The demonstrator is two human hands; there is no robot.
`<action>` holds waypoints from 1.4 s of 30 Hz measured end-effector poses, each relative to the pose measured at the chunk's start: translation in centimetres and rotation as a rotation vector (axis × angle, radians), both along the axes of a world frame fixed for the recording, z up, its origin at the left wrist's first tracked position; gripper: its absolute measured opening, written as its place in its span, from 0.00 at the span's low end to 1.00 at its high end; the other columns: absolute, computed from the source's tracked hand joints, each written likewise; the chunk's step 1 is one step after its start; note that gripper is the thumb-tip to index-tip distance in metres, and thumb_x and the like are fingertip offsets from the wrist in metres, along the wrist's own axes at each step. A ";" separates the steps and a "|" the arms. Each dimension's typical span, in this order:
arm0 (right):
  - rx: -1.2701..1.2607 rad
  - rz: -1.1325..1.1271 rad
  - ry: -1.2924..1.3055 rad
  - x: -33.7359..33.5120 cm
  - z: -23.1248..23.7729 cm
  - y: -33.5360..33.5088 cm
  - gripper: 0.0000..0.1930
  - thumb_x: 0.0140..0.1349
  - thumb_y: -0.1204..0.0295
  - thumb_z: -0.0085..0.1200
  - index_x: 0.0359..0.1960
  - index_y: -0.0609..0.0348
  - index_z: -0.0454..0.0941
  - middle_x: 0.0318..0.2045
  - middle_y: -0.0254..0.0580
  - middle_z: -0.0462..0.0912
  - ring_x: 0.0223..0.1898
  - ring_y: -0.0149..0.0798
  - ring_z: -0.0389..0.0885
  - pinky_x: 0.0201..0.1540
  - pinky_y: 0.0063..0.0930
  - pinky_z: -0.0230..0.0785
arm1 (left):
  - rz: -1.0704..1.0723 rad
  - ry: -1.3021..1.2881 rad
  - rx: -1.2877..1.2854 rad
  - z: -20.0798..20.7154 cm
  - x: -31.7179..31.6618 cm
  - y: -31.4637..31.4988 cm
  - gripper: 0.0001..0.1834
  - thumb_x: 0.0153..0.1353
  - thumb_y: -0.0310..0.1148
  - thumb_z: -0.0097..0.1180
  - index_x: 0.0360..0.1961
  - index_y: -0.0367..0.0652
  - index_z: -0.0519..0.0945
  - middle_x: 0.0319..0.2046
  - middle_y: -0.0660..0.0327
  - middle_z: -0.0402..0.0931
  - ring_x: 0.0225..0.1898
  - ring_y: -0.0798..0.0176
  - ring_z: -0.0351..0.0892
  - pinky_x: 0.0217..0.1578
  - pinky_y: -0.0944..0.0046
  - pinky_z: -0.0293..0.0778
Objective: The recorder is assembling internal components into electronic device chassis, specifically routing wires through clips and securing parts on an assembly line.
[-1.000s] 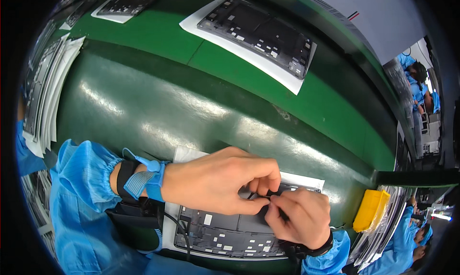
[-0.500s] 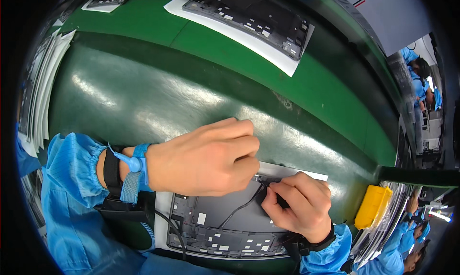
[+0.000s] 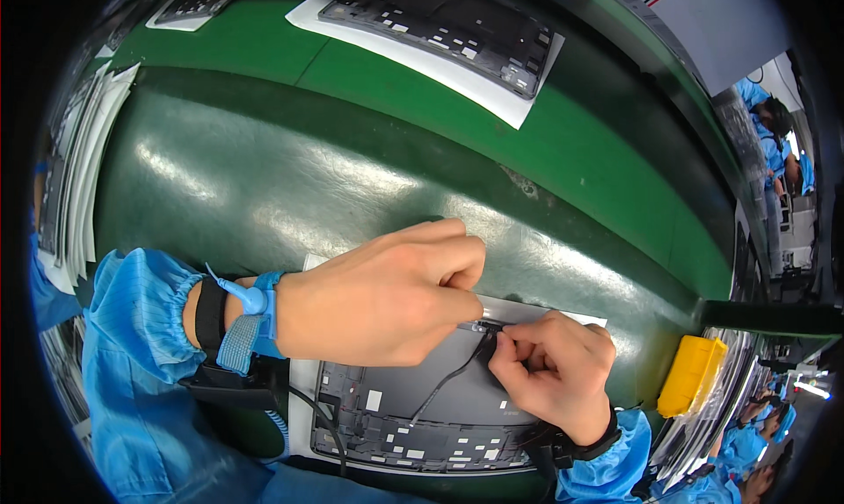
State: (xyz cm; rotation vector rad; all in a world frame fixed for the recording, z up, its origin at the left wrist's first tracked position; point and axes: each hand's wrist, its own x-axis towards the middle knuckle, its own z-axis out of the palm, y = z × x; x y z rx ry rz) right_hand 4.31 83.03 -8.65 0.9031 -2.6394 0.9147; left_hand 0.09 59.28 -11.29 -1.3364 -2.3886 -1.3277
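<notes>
The left hand (image 3: 391, 302) curls over the dark panel (image 3: 400, 385)'s far edge, grip hidden. The black cable (image 3: 456, 372) slants rightward toward that edge, ending by the nearer right hand (image 3: 563, 372), thumb and forefinger bunched; whether they pinch it, I cannot tell.

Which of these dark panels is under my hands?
The front panel, partly covered by your left hand and right hand; neither hand covers the far panels.
</notes>
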 end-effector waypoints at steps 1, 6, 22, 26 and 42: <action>-0.034 -0.039 -0.057 0.0 0.0 -0.1 0.09 0.49 0.82 0.69 0.26 0.58 0.80 0.16 0.30 0.75 0.13 0.27 0.74 0.16 0.22 0.64 | -0.037 0.011 -0.008 0.1 0.0 0.0 0.11 0.47 0.19 0.63 0.35 0.37 0.85 0.34 0.60 0.71 0.34 0.59 0.72 0.32 0.60 0.71; -0.101 -0.127 -0.190 0.0 0.3 -1.1 0.10 0.50 0.81 0.70 0.23 0.59 0.78 0.14 0.31 0.76 0.12 0.25 0.73 0.16 0.20 0.63 | -0.089 0.128 -0.039 0.6 0.5 -0.8 0.18 0.44 0.19 0.65 0.40 0.35 0.84 0.35 0.57 0.71 0.33 0.58 0.73 0.29 0.61 0.74; -0.113 -0.081 -0.161 -0.4 0.0 -2.1 0.08 0.50 0.82 0.68 0.28 0.59 0.80 0.15 0.32 0.74 0.13 0.29 0.74 0.16 0.25 0.65 | -0.118 0.108 -0.069 1.3 0.3 -1.7 0.18 0.43 0.22 0.65 0.40 0.37 0.84 0.34 0.57 0.70 0.32 0.57 0.72 0.27 0.60 0.74; -0.060 -0.083 -0.102 -0.5 0.3 -3.0 0.09 0.50 0.81 0.67 0.25 0.58 0.77 0.16 0.34 0.74 0.15 0.34 0.76 0.17 0.29 0.68 | 0.003 0.087 -0.006 0.9 0.6 -1.3 0.13 0.45 0.20 0.66 0.36 0.38 0.84 0.30 0.57 0.73 0.30 0.55 0.75 0.28 0.59 0.74; -0.094 -0.034 -0.130 -0.7 0.1 -1.8 0.09 0.49 0.85 0.67 0.25 0.61 0.78 0.15 0.32 0.75 0.13 0.25 0.72 0.17 0.21 0.61 | 0.195 -0.132 0.020 1.2 1.3 1.2 0.11 0.42 0.22 0.69 0.24 0.39 0.77 0.25 0.59 0.74 0.30 0.53 0.73 0.30 0.56 0.72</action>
